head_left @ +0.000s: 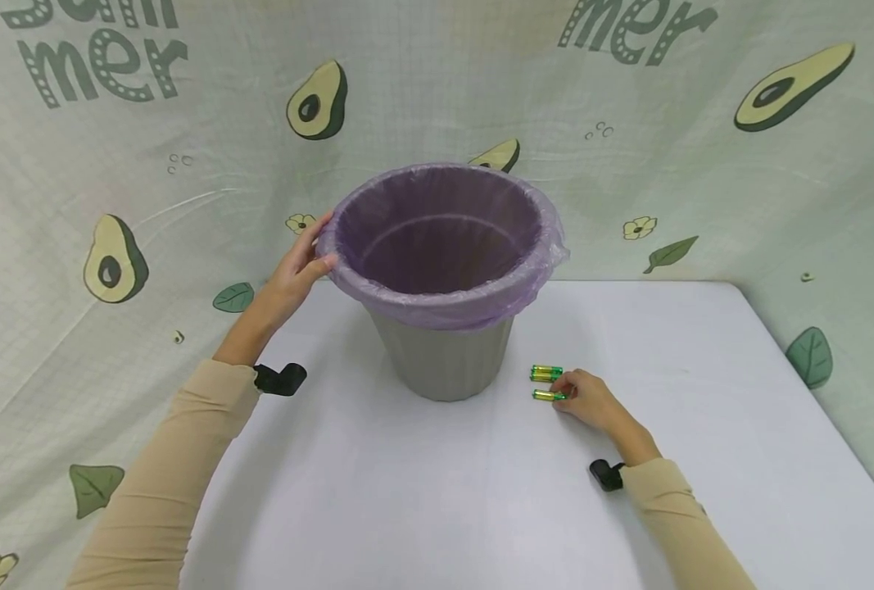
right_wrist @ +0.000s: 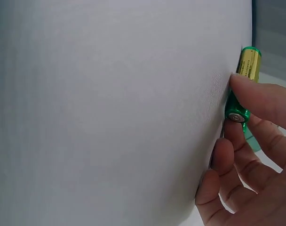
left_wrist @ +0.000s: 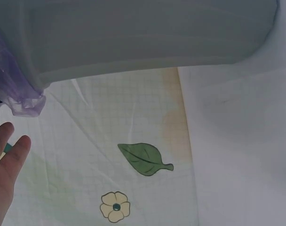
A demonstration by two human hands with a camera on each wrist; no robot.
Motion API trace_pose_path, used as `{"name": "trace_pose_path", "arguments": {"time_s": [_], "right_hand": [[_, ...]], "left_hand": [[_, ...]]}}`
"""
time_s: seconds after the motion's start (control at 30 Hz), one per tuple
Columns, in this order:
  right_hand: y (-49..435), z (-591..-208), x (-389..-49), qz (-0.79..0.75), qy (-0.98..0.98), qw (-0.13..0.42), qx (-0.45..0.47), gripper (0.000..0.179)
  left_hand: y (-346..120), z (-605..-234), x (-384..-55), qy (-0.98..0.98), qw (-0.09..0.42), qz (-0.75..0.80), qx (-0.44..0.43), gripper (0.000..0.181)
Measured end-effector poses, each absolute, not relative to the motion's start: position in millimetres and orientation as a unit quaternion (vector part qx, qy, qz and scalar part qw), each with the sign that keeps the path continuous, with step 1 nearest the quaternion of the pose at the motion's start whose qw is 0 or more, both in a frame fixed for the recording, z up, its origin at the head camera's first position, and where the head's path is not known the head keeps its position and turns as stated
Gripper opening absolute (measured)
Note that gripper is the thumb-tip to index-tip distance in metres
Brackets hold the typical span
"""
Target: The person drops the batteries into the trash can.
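The backdrop (head_left: 112, 164), a cloth printed with avocados, encloses the table (head_left: 702, 426) on three sides. The bin (head_left: 444, 360) stands upright near the table's centre, grey-walled, with a purple liner (head_left: 437, 303) folded over its rim. The left hand (head_left: 296, 266) rests against the bin's left rim, fingers extended along the liner and thumb on the lip, steadying it without a closed grasp; in the left wrist view only the fingertips (left_wrist: 11, 150) show, straight and relaxed. Two green batteries lie flat on the table just right of the bin's base, side by side, near each other. The far battery (head_left: 545, 373) lies free. The near battery (head_left: 547, 395) is pinched by the right hand (head_left: 587, 400); in the right wrist view the thumb and fingers (right_wrist: 260, 101) close round its end while it lies against the table surface. Judged from this, the step in hand is the pick-up of the near battery. The next move would call for a firm pinch, a lift clear of the table, and travel up and left over the rim, high enough not to catch the liner.
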State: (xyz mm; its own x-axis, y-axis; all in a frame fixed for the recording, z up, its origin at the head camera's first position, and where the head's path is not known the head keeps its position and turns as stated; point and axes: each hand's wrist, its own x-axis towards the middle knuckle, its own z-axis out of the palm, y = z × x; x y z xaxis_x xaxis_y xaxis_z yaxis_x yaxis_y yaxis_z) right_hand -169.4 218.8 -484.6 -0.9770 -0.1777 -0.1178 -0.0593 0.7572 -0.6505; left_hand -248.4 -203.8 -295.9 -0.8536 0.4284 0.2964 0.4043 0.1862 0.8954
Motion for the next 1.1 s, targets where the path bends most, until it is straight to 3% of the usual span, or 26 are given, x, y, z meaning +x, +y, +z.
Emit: {"name": "trace_pose_path", "arguments": {"time_s": [0.8, 1.1], "right_hand": [[217, -474, -166, -0.352, 0.929, 0.104, -0.038, 0.026], [214, -444, -161, -0.349, 0.935, 0.032, -0.058, 0.025]], "left_hand": [[-204, -295, -248, 0.771, 0.009, 0.575, 0.273, 0.061], [-203, -295, -247, 0.77, 0.004, 0.576, 0.273, 0.061]]}}
